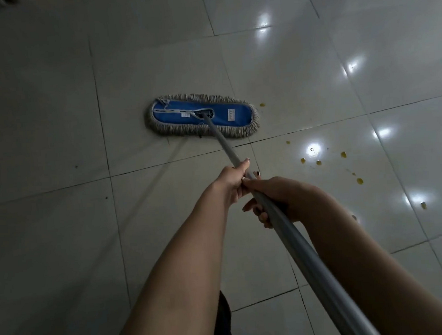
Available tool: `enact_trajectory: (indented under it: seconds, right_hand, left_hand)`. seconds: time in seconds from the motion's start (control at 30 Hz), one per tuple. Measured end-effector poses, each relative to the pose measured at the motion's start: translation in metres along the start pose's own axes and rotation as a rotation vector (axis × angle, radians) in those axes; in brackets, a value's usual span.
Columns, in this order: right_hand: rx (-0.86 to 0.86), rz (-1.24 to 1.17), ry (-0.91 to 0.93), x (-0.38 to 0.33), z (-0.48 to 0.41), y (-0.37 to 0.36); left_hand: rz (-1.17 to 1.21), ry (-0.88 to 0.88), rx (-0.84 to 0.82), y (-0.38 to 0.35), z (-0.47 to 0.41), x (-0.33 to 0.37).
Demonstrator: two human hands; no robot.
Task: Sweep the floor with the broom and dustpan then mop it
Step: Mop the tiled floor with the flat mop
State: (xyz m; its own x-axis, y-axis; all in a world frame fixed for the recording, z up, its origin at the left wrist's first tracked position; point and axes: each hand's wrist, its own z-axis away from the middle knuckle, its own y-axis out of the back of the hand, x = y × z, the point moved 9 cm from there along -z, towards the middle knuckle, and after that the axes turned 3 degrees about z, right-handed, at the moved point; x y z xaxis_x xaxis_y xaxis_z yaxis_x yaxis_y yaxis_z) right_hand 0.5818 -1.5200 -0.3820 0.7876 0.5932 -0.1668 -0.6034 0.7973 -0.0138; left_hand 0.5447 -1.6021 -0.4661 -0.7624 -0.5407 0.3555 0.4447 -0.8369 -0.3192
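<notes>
Grips the grey metal mop handle (293, 240) with both hands, one right behind the other and touching. Wraps the left hand (232, 181) round the pole on the side nearer the mop head, thumb laid along the top of the pole. Curls the right hand (274, 197) round the pole just behind it, fingertips showing beneath the pole on its left side. Holds the handle on a slant, from the lower right corner up to the middle of the view. Rests the flat mop head (202, 115) on the pale tiled floor (53, 100), ahead of the hands: blue cloth top, grey-beige fringe all round, long side roughly across the view, near edge close to a dark grout line. Shows yellow drops (343, 154) scattered on the tiles to the right, one just beside the right end of the mop head, the others well apart from it. Shows bright light reflections (313, 149) on the glossy tiles at right.
</notes>
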Motion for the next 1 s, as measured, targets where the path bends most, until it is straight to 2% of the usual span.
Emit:
enact_trajectory:
  seconds: [0.2,0.3,0.47,0.63,1.0]
  right_hand:
    - [0.045,-0.084,0.032,-0.019,-0.010,0.001]
    - [0.105,-0.139,0.051,-0.002,-0.008,0.006]
    - [0.132,-0.216,0.075,0.041,0.001,0.006]
    - [0.135,-0.237,0.085,0.115,0.016,0.014]
    - [0.109,-0.256,0.073,0.349,0.053,0.055]
  left_hand:
    - [-0.028,0.014,0.033,0.001,-0.015,0.020]
    - [0.027,0.030,0.009,-0.005,-0.014,0.005]
    - [-0.010,0.083,0.038,-0.014,0.000,-0.035]
    - [-0.021,0.132,0.039,-0.039,0.028,-0.106]
    - [-0.090,0.196,0.026,-0.122,0.089,-0.325]
